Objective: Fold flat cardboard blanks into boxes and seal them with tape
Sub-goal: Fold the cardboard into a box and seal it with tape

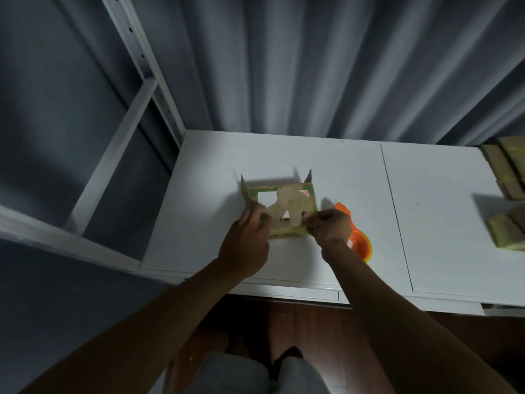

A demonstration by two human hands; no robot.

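Note:
A small cardboard box, brown with green edges, stands on the white table with its top open and flaps half folded inward; two side flaps stick up. My left hand grips the box's near left corner. My right hand pinches a flap at the near right corner. An orange tape dispenser lies on the table just right of my right hand, partly hidden by my wrist.
Several stacked flat cardboard pieces sit at the table's far right edge. A white metal shelf frame stands to the left. Grey curtains hang behind the table. A seam splits the tabletop.

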